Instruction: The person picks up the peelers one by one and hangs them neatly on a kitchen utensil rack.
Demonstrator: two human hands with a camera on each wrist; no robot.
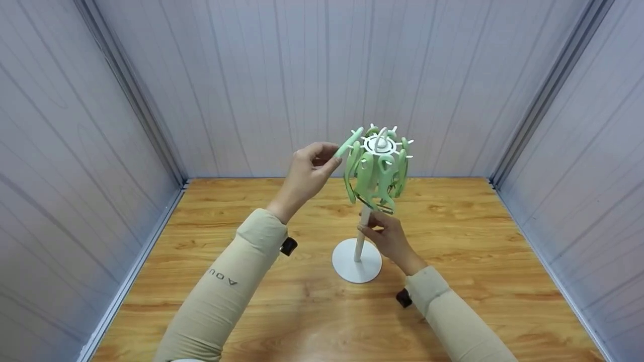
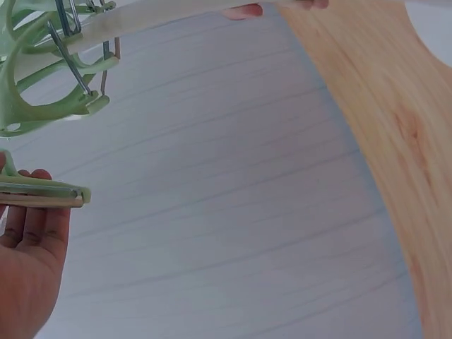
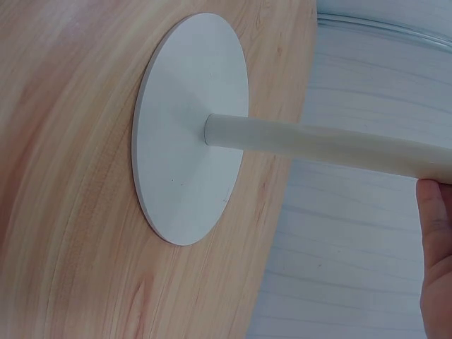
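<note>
A white stand with a round base (image 1: 347, 269) and a pole (image 3: 304, 143) carries a hooked ring (image 1: 380, 146) on top. Several green peelers (image 1: 366, 176) hang around it, their metal blades low down; in the left wrist view these peelers (image 2: 49, 111) show forked ends. My left hand (image 1: 306, 172) pinches another green peeler (image 1: 348, 143) between thumb and fingers, its upper end right at the ring's left hooks. Seen from the left wrist, that held peeler (image 2: 46, 189) lies nearly level. My right hand (image 1: 391, 239) grips the pole below the hanging peelers.
The base stands on a wood-grain tabletop (image 1: 282, 311). Pale panel walls enclose it at the back (image 1: 251, 90), the left (image 1: 60, 151) and the right (image 1: 588, 166). Small black devices sit by the left cuff (image 1: 289, 246) and the right cuff (image 1: 403, 297).
</note>
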